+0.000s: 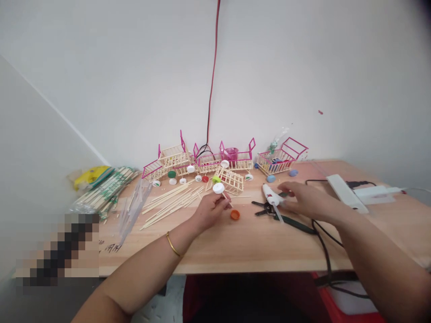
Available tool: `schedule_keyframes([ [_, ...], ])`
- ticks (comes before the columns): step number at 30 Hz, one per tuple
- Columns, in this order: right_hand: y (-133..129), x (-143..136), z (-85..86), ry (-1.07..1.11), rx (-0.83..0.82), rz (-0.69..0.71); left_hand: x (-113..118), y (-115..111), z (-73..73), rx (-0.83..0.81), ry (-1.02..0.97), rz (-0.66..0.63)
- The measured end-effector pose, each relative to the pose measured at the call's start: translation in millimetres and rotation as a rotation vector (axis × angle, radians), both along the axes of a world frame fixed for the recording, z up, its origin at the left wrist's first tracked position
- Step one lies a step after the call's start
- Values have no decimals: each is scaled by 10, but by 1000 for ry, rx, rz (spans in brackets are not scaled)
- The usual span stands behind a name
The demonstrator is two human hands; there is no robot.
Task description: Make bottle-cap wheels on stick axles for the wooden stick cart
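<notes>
The left hand [210, 210] pinches a stick [226, 200] topped with a white cap [218, 188]. The right hand [305, 197] rests loosely curled on the glue gun [272, 195], beside an orange cap [235, 215].

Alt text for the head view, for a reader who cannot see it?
At a wooden table, the left hand holds a stick with a white cap while the right hand grips a glue gun. Small stick carts line the wall behind.
</notes>
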State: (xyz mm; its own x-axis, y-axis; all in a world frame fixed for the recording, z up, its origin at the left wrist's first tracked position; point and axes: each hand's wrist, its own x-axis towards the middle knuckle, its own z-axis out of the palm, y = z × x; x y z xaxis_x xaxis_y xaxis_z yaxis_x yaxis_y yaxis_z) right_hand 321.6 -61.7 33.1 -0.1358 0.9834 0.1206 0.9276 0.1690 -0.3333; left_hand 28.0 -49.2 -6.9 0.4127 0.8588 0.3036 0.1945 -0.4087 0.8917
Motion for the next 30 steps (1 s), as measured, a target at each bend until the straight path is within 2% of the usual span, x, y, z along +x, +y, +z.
schedule_keyframes([
  [2, -7, 60, -143, -55, -93, -13, 2, -3, 4, 0, -5, 4],
  [5, 9, 49, -323, -35, -58, 29, -6, 11, -14, -7, -12, 11],
  [8, 14, -8, -386, 18, -5, 55, -19, 32, -44, -29, -13, 20],
  [11, -36, -33, -326, 87, 32, 41, -19, 38, -54, -48, -5, 20],
  [14, -134, -22, -188, 197, 80, 2, -7, 27, -43, -73, -8, 17],
  [16, -196, -17, -101, 304, 52, -59, -1, 20, -34, -101, -28, 27],
  [18, -231, -30, -56, 477, -45, -57, -3, 21, -30, -119, -55, 41],
  [22, -213, -140, -95, 985, -297, 123, -25, 47, -27, -125, -102, 52],
  [24, -191, -232, -134, 1147, -361, 128, -32, 58, -18, -127, -149, 47],
  [27, -192, -385, -166, 1258, -378, 107, -23, 51, -1, -148, -250, 7],
  [30, -224, -516, -170, 1254, -379, 110, 3, 26, 1, -193, -338, -43],
])
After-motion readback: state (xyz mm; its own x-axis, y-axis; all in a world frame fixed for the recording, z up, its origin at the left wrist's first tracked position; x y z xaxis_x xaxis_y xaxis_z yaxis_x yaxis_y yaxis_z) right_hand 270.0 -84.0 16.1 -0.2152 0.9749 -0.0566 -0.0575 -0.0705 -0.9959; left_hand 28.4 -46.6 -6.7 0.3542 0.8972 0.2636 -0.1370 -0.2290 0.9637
